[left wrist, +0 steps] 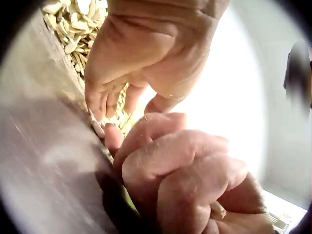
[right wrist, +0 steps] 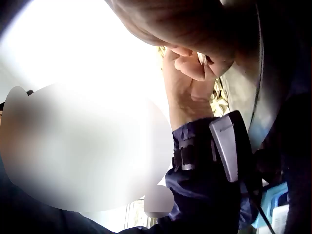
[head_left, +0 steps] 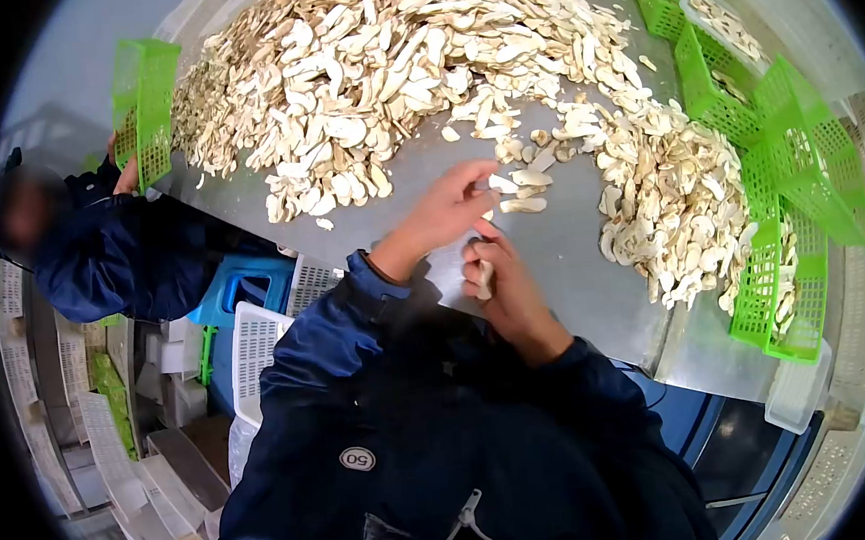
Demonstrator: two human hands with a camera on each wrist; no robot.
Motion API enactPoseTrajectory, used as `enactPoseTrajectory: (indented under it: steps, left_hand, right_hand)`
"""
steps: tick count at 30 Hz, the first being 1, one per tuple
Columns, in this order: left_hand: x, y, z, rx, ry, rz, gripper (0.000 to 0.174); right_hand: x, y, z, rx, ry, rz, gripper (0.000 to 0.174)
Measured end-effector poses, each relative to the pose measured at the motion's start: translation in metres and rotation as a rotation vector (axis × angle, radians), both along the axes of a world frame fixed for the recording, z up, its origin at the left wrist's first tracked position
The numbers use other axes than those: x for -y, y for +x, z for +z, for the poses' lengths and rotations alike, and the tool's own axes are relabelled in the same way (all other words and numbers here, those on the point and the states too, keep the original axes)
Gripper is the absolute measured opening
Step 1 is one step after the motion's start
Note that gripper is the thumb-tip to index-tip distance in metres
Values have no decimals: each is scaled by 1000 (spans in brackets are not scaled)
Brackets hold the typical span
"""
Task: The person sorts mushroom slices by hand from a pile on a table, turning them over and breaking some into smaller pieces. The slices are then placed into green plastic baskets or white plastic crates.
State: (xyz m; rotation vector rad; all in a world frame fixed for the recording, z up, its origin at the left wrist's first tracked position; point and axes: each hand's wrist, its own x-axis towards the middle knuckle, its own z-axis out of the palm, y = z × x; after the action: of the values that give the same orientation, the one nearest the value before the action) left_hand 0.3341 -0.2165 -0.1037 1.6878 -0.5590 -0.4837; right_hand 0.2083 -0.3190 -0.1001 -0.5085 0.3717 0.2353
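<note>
Over the metal table both hands are close together. My left hand reaches in with its fingers and thumb apart, its fingertips near a few loose pale mushroom slices. In the left wrist view a thin slice shows at the tips of its fingers. Just below it, my right hand is curled round a pale mushroom slice, which its fingers partly hide. Its bent fingers fill the lower part of the left wrist view.
A large heap of mushroom slices covers the far side, and a second pile lies at the right. Green baskets line the right edge. At the left, another person holds a green basket. A white crate stands below.
</note>
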Motion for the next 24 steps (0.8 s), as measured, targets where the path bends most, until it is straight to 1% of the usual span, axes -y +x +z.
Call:
enactPoseTrajectory:
  steps: [1,4,5,8,9,12,15,18,19,22,24]
  left_hand:
    - [6,-4,10,89,-26,-25,40]
    - [4,0,24,-67,37,82,41]
    - [-3,6,20,138,114,81,37]
    - [-21,8,32,43,239,95,33]
    - [-26,5,31,34,215,86,30]
    - [-36,-3,28,304,294,62,30]
    - [-35,-9,28,242,287,-28,29]
    - [-22,-25,38,74,238,-212,30]
    - [-20,-27,26,91,148,-259,33]
    - [-22,-25,31,244,178,-295,37]
    - [-27,-15,32,172,197,-226,39]
  right_hand:
    - [12,-4,10,-14,-59,29,30]
    - [55,-10,22,179,-598,170,22]
    - [63,-8,24,262,-910,97,17]
    - [87,-1,54,284,-1771,179,21]
    - [90,3,47,328,-1925,122,25]
    - [93,8,40,299,-2134,266,24]
    - [89,10,34,237,-2204,277,25]
    - [88,12,35,222,-2227,327,23]
    - [88,12,34,225,-2231,332,22]
    - [89,9,33,237,-2240,324,19]
    - [90,6,34,256,-2249,288,18]
